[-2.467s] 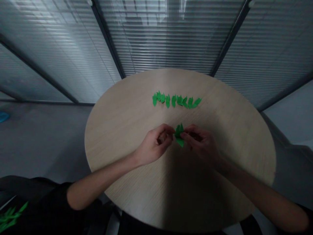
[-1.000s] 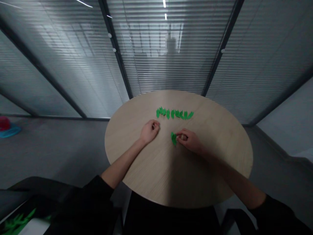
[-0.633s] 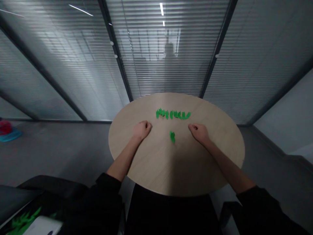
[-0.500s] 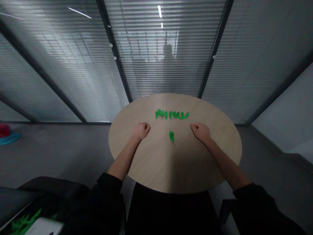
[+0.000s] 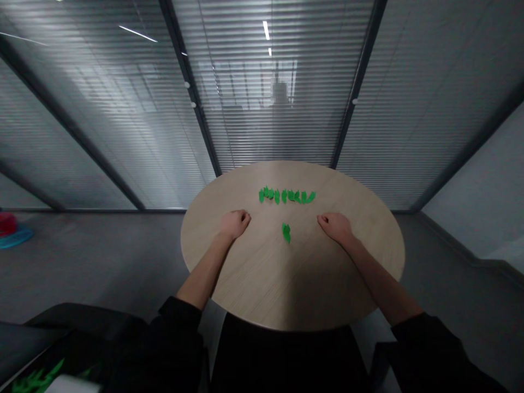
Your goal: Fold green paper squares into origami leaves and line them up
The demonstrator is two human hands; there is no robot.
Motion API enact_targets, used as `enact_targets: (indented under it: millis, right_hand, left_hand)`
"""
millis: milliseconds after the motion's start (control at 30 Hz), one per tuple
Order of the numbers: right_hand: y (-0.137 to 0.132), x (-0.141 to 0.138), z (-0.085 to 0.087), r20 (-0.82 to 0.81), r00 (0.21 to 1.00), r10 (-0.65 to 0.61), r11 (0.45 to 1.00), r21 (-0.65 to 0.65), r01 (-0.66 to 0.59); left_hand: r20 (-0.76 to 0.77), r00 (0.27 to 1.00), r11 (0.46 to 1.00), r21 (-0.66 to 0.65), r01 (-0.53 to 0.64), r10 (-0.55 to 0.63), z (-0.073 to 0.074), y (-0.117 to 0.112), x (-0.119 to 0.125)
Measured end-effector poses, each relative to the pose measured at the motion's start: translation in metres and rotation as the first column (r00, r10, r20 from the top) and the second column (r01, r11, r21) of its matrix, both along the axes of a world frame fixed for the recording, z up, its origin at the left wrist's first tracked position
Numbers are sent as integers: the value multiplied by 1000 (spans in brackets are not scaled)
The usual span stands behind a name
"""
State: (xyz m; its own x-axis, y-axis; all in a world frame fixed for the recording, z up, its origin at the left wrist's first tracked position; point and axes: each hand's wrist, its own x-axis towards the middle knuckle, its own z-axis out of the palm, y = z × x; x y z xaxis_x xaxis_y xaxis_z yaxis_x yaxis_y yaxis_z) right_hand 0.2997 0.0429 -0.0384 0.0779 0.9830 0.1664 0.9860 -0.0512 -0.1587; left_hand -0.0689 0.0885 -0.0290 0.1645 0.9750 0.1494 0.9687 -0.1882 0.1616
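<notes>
The left hand (image 5: 234,222) and right hand (image 5: 335,225) curl inward, hiding their palms. The row of green pieces (image 5: 284,196) is too small to count surely. Picture edges cut off a red thing (image 5: 7,224), a blue thing (image 5: 19,237) and a white thing (image 5: 72,385).

Surface (image 5: 254,278) looked smooth, matt, wood-grained. Green pieces (image 5: 286,233) looked matt, papery. Sleeves (image 5: 429,341) were matt cloth; blinds (image 5: 249,136) slightly glossy.
</notes>
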Motion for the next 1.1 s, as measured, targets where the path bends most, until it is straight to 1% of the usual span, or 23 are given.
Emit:
enact_targets:
  millis: [200,533,833,967,1100]
  right_hand:
    - [-1,-4,-1,48,998,43,999,-33,-42]
    - [-5,-13,3,99,989,113,992,-72,-106]
    - [-4,-12,3,93,990,110,992,-75,-103]
    - [-3,-12,2,86,991,103,993,-67,-97]
    - [-3,-12,2,77,992,102,993,-61,-97]
  left_hand:
    - [-20,996,996,23,90,-90,-1,-1,3]
    - [-38,971,972,-8,234,-234,-1,-13,19]
    - [1,972,972,7,236,-236,2,-15,22]
    - [48,970,971,36,235,-237,3,-17,23]
    - [114,958,965,62,256,-262,3,-19,26]
